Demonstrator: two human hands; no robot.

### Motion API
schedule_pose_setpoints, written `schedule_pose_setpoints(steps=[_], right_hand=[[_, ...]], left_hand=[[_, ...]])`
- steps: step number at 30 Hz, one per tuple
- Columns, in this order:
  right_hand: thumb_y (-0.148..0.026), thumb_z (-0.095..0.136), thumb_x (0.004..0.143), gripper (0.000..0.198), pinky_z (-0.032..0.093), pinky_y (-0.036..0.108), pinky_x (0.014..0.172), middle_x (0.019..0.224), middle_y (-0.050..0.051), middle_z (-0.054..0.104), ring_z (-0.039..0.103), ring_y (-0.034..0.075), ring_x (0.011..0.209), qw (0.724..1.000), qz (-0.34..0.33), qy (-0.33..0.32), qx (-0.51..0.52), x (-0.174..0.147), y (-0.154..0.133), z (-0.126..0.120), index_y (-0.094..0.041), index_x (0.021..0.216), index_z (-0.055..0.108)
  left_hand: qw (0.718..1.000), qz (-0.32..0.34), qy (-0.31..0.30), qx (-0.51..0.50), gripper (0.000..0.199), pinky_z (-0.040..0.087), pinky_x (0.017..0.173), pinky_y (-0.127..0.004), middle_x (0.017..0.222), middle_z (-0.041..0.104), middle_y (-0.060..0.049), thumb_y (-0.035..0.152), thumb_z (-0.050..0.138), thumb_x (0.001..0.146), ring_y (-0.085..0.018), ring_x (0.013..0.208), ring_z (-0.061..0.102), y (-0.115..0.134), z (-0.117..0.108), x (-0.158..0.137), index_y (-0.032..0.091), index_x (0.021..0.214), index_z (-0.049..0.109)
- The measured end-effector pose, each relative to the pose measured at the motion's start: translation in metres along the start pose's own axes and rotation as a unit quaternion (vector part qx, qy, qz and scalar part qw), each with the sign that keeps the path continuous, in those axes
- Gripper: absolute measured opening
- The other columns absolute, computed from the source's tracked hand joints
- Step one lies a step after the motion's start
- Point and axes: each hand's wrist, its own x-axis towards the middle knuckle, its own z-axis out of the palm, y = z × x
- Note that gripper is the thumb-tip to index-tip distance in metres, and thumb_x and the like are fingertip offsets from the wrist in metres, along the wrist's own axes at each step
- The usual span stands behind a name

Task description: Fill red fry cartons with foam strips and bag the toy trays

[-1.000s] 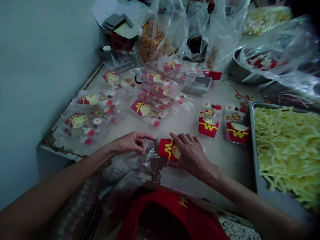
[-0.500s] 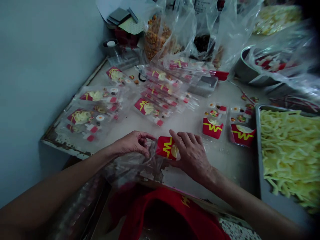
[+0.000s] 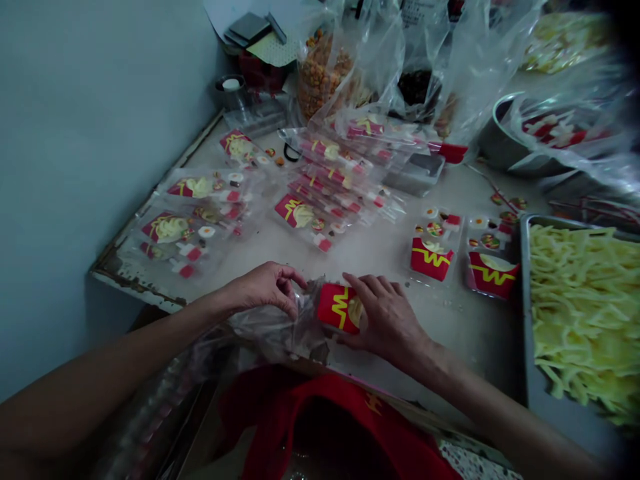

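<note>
My right hand (image 3: pixel 387 317) is closed over the right end of a red packet with a yellow zigzag (image 3: pixel 339 308), which has pale fries-like pieces in it. The palm hides part of this packet. To its left, my left hand (image 3: pixel 265 290) has curled fingers at the crumpled clear plastic bag (image 3: pixel 307 313), its thumb and forefinger around the plastic edge. The plastic meets the packet's left end near the table's front edge. Two similar packets, the nearer one (image 3: pixel 432 259) and another (image 3: pixel 493 273), lie flat beyond my right hand.
A metal tray (image 3: pixel 526 320) of pale yellow strips stands at right. Bagged red packets (image 3: pixel 295 212) lie in overlapping rows, with more (image 3: pixel 167 228) at left. Behind are a bag of orange-brown pieces (image 3: pixel 323 77) and a metal pot (image 3: pixel 493 143). A wall (image 3: pixel 90 120) borders the left.
The view has shifted slightly, so the table's contents sit a little further right and lower. Both hands keep nearly the same pose at the packet and plastic.
</note>
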Motion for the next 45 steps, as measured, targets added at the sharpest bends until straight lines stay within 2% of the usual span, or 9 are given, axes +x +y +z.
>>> schedule_pose_setpoints(steps=[13, 18, 23, 28, 34, 37, 40, 43, 45], right_hand=[[-0.055, 0.08, 0.073, 0.095, 0.038, 0.048, 0.094, 0.128, 0.016, 0.06, 0.053, 0.033, 0.112, 0.995, -0.054, 0.077, -0.04, -0.001, -0.007, -0.011, -0.015, 0.149, 0.038], [-0.048, 0.083, 0.068, 0.095, 0.038, 0.049, 0.096, 0.131, 0.014, 0.06, 0.053, 0.033, 0.114, 0.996, -0.079, 0.028, -0.002, -0.009, -0.002, -0.01, -0.017, 0.147, 0.041], [-0.048, 0.085, 0.062, 0.097, 0.04, 0.048, 0.095, 0.125, 0.012, 0.063, 0.055, 0.032, 0.11, 0.992, -0.119, -0.028, 0.033, -0.009, 0.001, -0.008, -0.019, 0.145, 0.044], [-0.046, 0.083, 0.067, 0.097, 0.038, 0.049, 0.097, 0.131, 0.013, 0.06, 0.052, 0.033, 0.115, 0.993, -0.12, -0.013, -0.002, -0.005, 0.0, -0.005, -0.017, 0.149, 0.04], [-0.04, 0.08, 0.073, 0.094, 0.038, 0.048, 0.095, 0.128, 0.015, 0.061, 0.051, 0.034, 0.112, 0.985, -0.147, -0.021, -0.091, 0.0, -0.009, -0.008, -0.013, 0.151, 0.036], [-0.045, 0.078, 0.076, 0.091, 0.038, 0.048, 0.092, 0.125, 0.016, 0.061, 0.052, 0.034, 0.11, 0.986, -0.128, -0.012, -0.103, -0.004, -0.017, -0.004, -0.01, 0.15, 0.036], [-0.051, 0.074, 0.079, 0.092, 0.039, 0.047, 0.088, 0.122, 0.017, 0.061, 0.052, 0.033, 0.106, 0.991, -0.089, 0.001, -0.105, -0.01, -0.028, 0.002, -0.007, 0.15, 0.035], [-0.056, 0.075, 0.077, 0.096, 0.04, 0.046, 0.085, 0.117, 0.016, 0.062, 0.053, 0.033, 0.103, 0.992, -0.068, -0.009, -0.106, -0.012, -0.043, 0.007, -0.007, 0.15, 0.036], [-0.055, 0.077, 0.075, 0.091, 0.041, 0.046, 0.082, 0.118, 0.016, 0.061, 0.052, 0.033, 0.104, 0.993, -0.035, -0.013, -0.112, -0.008, -0.051, 0.011, -0.01, 0.145, 0.042]], left_hand=[[0.999, 0.026, 0.027, -0.007, 0.064, 0.044, 0.064, -0.023, 0.07, 0.061, 0.007, 0.021, 0.091, 0.049, -0.01, 0.066, 0.056, 0.015, 0.007, -0.002, 0.019, 0.11, 0.07], [0.999, 0.024, 0.037, -0.02, 0.057, 0.046, 0.067, -0.024, 0.069, 0.065, 0.006, 0.02, 0.09, 0.053, -0.012, 0.067, 0.061, 0.015, 0.003, 0.003, 0.02, 0.106, 0.071], [1.0, 0.015, 0.003, -0.028, 0.053, 0.048, 0.067, -0.024, 0.068, 0.068, 0.005, 0.019, 0.089, 0.053, -0.012, 0.065, 0.063, 0.014, 0.003, 0.005, 0.02, 0.103, 0.071], [1.0, -0.009, -0.006, -0.024, 0.046, 0.05, 0.071, -0.025, 0.076, 0.074, 0.001, 0.021, 0.088, 0.055, -0.014, 0.073, 0.067, 0.011, 0.004, 0.01, 0.018, 0.098, 0.072], [0.991, 0.019, -0.131, 0.011, 0.041, 0.051, 0.078, -0.027, 0.094, 0.077, -0.003, 0.026, 0.083, 0.064, -0.017, 0.084, 0.069, 0.021, -0.001, 0.023, 0.019, 0.104, 0.075], [0.984, 0.053, -0.164, 0.041, 0.072, 0.051, 0.075, -0.027, 0.091, 0.076, -0.003, 0.019, 0.083, 0.061, -0.018, 0.086, 0.069, 0.033, 0.001, 0.031, 0.022, 0.13, 0.064], [0.977, 0.09, -0.178, 0.075, 0.11, 0.05, 0.071, -0.025, 0.087, 0.075, 0.0, 0.012, 0.078, 0.06, -0.017, 0.082, 0.068, 0.045, 0.01, 0.036, 0.024, 0.157, 0.028], [0.963, 0.142, -0.194, 0.12, 0.111, 0.05, 0.071, -0.026, 0.087, 0.073, 0.001, 0.009, 0.067, 0.067, -0.016, 0.078, 0.067, 0.047, 0.021, 0.034, 0.023, 0.16, 0.009], [0.961, 0.191, -0.12, 0.162, 0.105, 0.052, 0.075, -0.028, 0.091, 0.072, 0.0, 0.008, 0.065, 0.068, -0.016, 0.082, 0.067, 0.042, 0.026, 0.029, 0.022, 0.16, 0.015]])
